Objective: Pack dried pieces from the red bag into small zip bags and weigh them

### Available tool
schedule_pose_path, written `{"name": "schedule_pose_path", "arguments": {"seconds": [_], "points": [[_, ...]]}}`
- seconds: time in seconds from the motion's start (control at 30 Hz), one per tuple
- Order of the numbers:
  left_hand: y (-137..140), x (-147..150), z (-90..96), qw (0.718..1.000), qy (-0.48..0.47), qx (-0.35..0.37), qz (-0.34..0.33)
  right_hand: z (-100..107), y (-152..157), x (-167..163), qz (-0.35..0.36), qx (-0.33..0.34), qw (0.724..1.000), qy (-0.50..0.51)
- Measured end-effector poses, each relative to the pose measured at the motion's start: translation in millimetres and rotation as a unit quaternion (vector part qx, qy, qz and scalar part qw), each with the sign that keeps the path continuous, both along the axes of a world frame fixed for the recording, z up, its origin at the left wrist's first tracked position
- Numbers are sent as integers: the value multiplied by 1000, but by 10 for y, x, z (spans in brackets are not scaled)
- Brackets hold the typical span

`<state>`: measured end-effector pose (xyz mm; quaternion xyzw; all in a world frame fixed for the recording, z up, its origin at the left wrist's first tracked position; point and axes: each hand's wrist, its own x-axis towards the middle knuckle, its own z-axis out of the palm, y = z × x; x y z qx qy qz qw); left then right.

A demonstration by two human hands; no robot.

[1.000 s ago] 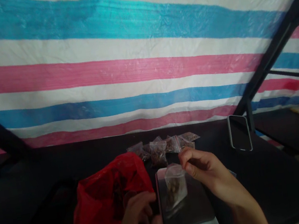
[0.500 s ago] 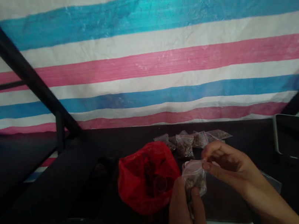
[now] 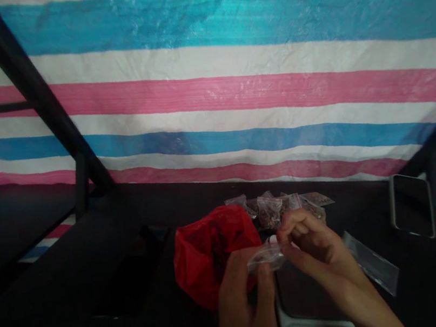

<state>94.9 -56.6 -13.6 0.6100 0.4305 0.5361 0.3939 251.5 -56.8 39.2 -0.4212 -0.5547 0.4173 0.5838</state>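
Note:
Between my hands is a small clear zip bag (image 3: 267, 257), its contents hard to make out. My left hand (image 3: 246, 296) grips its left side between thumb and fingers. The thumb and fingertips of my right hand (image 3: 318, 258) pinch its upper right edge. Just left of the bag stands an open red plastic bag (image 3: 199, 259) with dark contents that I cannot make out. Below my hands lies a digital scale (image 3: 311, 291) with a dark plate and a small display at its front edge.
Several filled zip bags (image 3: 270, 211) lie in a group behind my hands. An empty-looking clear bag (image 3: 374, 263) lies right of my right wrist. A phone-like framed object (image 3: 411, 205) leans at the right. A dark flat object (image 3: 125, 286) lies at left on the black table (image 3: 61, 318).
Both hands have shifted left with the small bag, which is now tilted flatter. More of the scale and the clear bag on the right shows. The view has tilted slightly.

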Motion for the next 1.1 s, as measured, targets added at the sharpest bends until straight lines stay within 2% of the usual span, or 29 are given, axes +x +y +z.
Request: {"name": "schedule_pose_path", "arguments": {"seconds": [0.27,0.47,0.63,0.8,0.93,1.0,1.1], "points": [[75,-37,58,998,-13,-11,52,-2,-9,-153,-14,5,1000,-15],[78,-103,121,999,-51,-4,15,-26,4,-225,-19,-3,999,-35],[141,-138,140,996,-73,-34,28,45,-8,-347,0,-32,997,-74],[192,-190,137,998,-47,-40,12,90,2,-417,-42,-3,996,-79],[153,-243,90,1000,1,12,-11,154,9,-213,-50,10,996,-69],[95,-279,44,997,28,68,7,185,27,11,-99,27,993,-60],[19,-384,-22,980,60,166,89,146,115,406,-258,25,966,-21]]}}
